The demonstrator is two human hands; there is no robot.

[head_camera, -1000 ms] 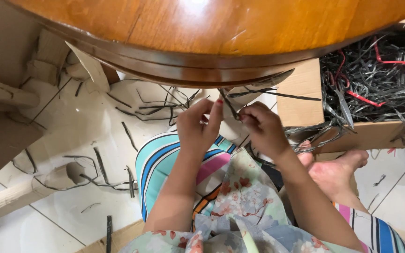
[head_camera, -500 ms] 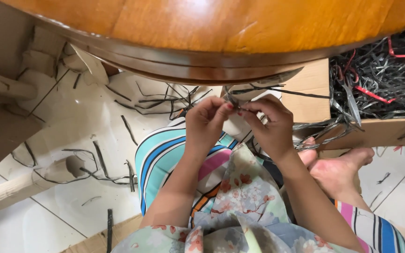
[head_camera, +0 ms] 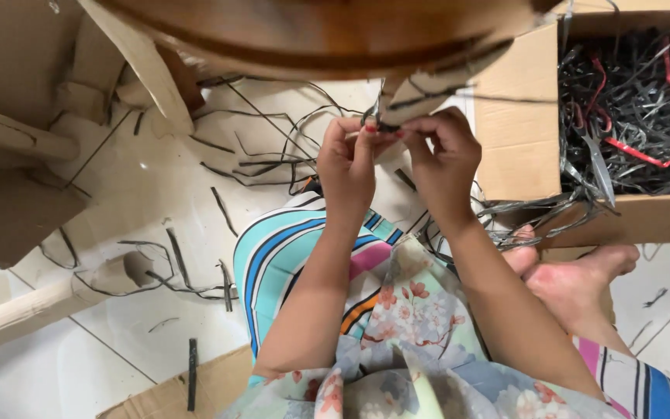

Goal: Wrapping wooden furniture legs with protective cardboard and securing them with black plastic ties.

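Our fingertips [head_camera: 372, 133] met at a thin dark strip [head_camera: 384, 124], the left hand [head_camera: 348, 167] and the right hand [head_camera: 445, 159] each pinched shut on it, thumbs and forefingers touching just below the edge of the wooden table [head_camera: 327, 31]. The strip ran up toward twelve o'clock against a pale cardboard piece [head_camera: 420, 93]. At two o'clock from our hands stood a cardboard box [head_camera: 515, 116] heaped with dark strips [head_camera: 630, 116] and a few red ones [head_camera: 636, 153]. At nine o'clock loose strips [head_camera: 187, 271] lay scattered over the tiled floor [head_camera: 141, 202]. At five o'clock our bare foot [head_camera: 583, 283] rested near the box.
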